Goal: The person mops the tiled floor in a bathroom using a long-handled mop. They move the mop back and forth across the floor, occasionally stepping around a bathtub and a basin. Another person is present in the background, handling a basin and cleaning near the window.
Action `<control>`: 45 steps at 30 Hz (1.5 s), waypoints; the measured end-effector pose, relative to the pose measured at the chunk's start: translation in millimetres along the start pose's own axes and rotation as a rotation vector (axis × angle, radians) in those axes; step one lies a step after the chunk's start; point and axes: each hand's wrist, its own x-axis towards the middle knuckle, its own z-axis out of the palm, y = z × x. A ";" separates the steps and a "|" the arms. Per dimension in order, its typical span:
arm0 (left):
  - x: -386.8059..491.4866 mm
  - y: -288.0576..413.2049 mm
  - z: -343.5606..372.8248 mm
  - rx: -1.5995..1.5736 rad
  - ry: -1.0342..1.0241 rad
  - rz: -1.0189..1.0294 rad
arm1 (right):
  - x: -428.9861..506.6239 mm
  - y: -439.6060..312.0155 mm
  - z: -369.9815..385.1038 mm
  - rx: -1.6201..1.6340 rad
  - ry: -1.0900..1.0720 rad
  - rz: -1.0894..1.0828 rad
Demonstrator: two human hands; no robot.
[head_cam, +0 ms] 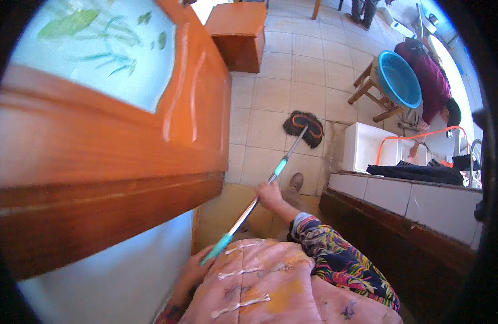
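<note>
A floor broom (pixel 307 126) with dark bristles and an orange-rimmed head rests on the pale floor tiles. Its metal pole (pixel 245 212) slants back towards my body, with turquoise grips on it. My right hand (pixel 269 195) is wrapped around the pole about midway. Low by my waist, my left hand (pixel 194 265) holds the turquoise end of the handle, partly hidden by that grip. One of my shoes (pixel 296 182) shows on the floor just behind the broom head.
An orange-brown wooden door (pixel 200 121) fills the left, beside a wooden cabinet (pixel 237 24). At right, a blue basin (pixel 396 81) sits on a wooden stool (pixel 368 87). Near it a person (pixel 429 81) bends over a white sink (pixel 354 148) with an orange hose (pixel 419 135). Another person's legs (pixel 363 14) stand farther off.
</note>
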 end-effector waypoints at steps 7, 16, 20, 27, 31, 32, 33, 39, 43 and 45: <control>286.7 182.9 153.3 -0.096 -0.065 0.367 | 58.7 221.2 -107.9 -0.106 0.201 0.309; 225.2 182.1 105.5 -0.009 -0.101 0.197 | 86.6 231.2 -115.0 -0.016 -0.074 0.156; 78.7 164.5 30.5 0.072 0.034 -0.051 | 57.8 88.4 -88.5 0.197 -0.125 -0.256; -67.9 145.8 0.9 0.024 0.207 -0.639 | 41.6 -40.8 -115.8 0.330 -0.371 -0.908; -17.1 121.8 14.2 -0.065 0.278 -0.295 | 82.9 -2.6 -127.1 0.301 -0.347 -0.923; 11.7 116.5 16.9 -0.115 0.249 -0.254 | 97.7 13.9 -129.5 0.237 -0.362 -0.860; 43.8 112.9 18.5 -0.160 0.216 -0.211 | 114.6 31.7 -132.3 0.176 -0.378 -0.797; 281.1 172.1 3.7 -0.052 0.054 0.098 | 230.0 168.3 -171.1 0.077 -0.064 -0.239; 434.0 270.8 -9.2 0.088 -0.025 0.267 | 292.0 235.0 -212.3 0.122 0.126 0.022; 476.6 308.3 -8.6 0.152 -0.050 0.299 | 306.4 259.5 -233.1 0.123 0.163 0.136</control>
